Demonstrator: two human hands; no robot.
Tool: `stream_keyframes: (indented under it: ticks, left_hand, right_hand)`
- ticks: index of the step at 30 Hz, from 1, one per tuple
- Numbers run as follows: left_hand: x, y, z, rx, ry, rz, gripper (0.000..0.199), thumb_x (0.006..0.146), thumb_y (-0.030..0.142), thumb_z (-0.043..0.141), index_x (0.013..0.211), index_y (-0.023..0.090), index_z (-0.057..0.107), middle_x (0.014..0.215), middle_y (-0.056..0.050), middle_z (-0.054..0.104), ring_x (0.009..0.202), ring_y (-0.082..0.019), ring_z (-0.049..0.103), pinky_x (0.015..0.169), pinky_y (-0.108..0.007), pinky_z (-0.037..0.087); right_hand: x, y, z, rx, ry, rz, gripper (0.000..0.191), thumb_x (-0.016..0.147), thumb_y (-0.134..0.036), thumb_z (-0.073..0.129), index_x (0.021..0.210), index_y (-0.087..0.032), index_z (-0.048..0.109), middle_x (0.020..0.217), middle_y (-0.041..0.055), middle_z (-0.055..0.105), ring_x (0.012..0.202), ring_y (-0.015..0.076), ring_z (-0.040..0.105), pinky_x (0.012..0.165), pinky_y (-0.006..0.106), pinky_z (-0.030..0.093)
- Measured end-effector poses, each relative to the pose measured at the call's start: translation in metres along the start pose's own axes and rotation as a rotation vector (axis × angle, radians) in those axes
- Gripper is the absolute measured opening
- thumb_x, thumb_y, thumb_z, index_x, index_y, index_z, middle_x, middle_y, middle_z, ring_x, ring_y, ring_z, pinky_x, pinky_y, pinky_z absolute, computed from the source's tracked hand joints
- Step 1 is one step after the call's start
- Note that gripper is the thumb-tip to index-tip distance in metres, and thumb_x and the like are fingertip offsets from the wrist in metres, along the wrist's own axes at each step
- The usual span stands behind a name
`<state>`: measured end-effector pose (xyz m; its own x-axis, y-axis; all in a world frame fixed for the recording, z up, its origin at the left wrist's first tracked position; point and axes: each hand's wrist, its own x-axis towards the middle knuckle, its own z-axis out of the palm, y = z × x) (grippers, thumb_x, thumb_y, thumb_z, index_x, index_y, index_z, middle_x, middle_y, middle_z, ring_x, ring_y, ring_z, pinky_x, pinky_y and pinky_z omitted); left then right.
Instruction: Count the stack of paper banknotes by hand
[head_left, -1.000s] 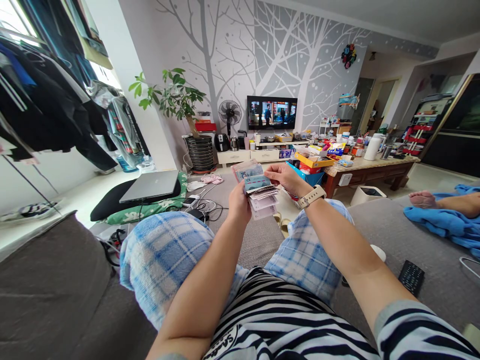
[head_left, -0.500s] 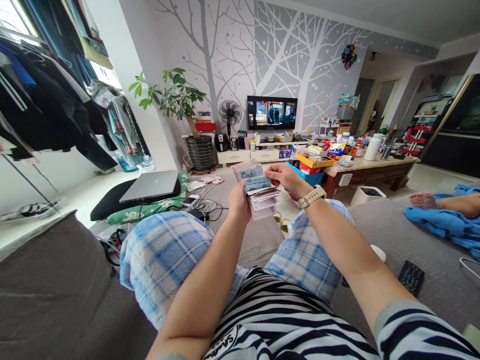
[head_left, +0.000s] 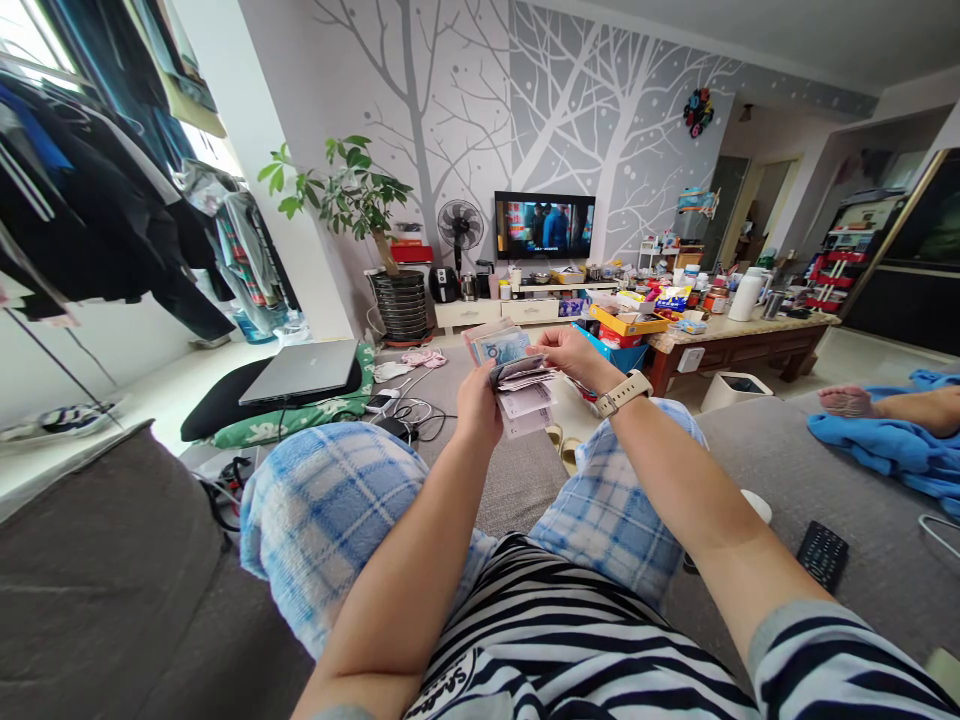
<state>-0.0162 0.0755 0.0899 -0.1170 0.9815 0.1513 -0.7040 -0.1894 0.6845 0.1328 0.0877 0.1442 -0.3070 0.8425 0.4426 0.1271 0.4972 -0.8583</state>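
A stack of banknotes (head_left: 525, 402) is clasped by my left hand (head_left: 480, 403) in front of my knees. Its near notes fold down toward me, while a blue note (head_left: 504, 348) and pinkish ones stand up at the far side. My right hand (head_left: 561, 350), with a beige watch (head_left: 624, 393) on the wrist, has thumb and finger pinched at the upper right edge of the blue note. My fingertips partly cover the notes' edges.
Left of my knees, a grey laptop (head_left: 301, 372) rests on a cushion beside tangled cables (head_left: 409, 418). A cluttered coffee table (head_left: 667, 350) stands ahead right. On the sofa lie a remote (head_left: 823, 556) and a blue cloth (head_left: 892, 440) by another person's foot (head_left: 847, 400).
A blue note that stood upright in the stack has folded down toward me, uncovering another blue note behind it. My right hand has shifted only slightly. The television picture differs.
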Motion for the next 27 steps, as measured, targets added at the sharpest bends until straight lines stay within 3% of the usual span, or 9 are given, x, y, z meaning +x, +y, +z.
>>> stream_keyframes:
  ticks: [13, 27]
  left_hand:
    - [-0.012, 0.007, 0.006, 0.049, -0.046, 0.009, 0.031, 0.055, 0.019, 0.071, 0.085, 0.014, 0.064, 0.074, -0.005, 0.068, 0.084, -0.025, 0.066, 0.076, -0.036, 0.050]
    - [0.002, -0.001, 0.001, 0.014, 0.015, 0.065, 0.027, 0.062, 0.031, 0.070, 0.082, 0.014, 0.063, 0.074, -0.004, 0.067, 0.082, -0.022, 0.065, 0.075, -0.032, 0.050]
  right_hand:
    - [0.006, 0.009, -0.002, -0.105, 0.055, -0.010, 0.042, 0.070, -0.053, 0.065, 0.058, -0.015, 0.050, 0.050, -0.0042, 0.045, 0.048, 0.0072, 0.035, 0.048, 0.024, 0.026]
    - [0.003, 0.004, -0.001, -0.040, 0.036, -0.066, 0.035, 0.070, -0.048, 0.066, 0.064, -0.016, 0.052, 0.055, -0.0040, 0.045, 0.052, 0.0083, 0.036, 0.050, 0.024, 0.028]
